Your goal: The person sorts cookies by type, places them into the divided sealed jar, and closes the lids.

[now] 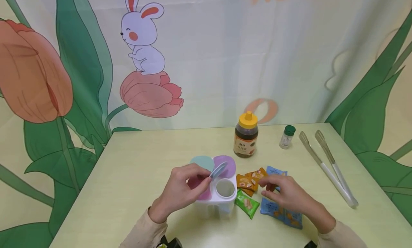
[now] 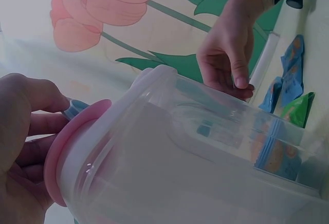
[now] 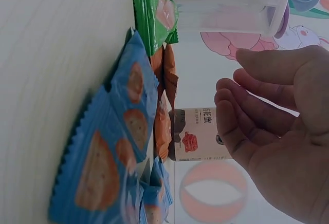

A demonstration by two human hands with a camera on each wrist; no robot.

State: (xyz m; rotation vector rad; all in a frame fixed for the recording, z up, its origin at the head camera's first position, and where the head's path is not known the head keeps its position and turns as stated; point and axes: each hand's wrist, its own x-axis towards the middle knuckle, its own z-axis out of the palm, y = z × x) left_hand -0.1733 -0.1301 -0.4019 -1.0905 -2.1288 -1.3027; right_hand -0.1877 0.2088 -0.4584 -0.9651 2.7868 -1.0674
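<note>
My left hand pinches a light blue lid between thumb and fingers, tilted above a clear box with a white top. One round opening at the box's front right is uncovered. Teal, purple and pink lids cover the other places; my left hand partly hides the pink one. To the right, my empty right hand hovers with loosely bent fingers over blue snack packets. Orange packets and a green packet lie between that hand and the box.
Behind the packets stands a honey bottle with a yellow cap. A small shaker jar with a green lid is farther right. Long metal tongs lie spread near the table's right edge. A printed curtain hangs behind the table.
</note>
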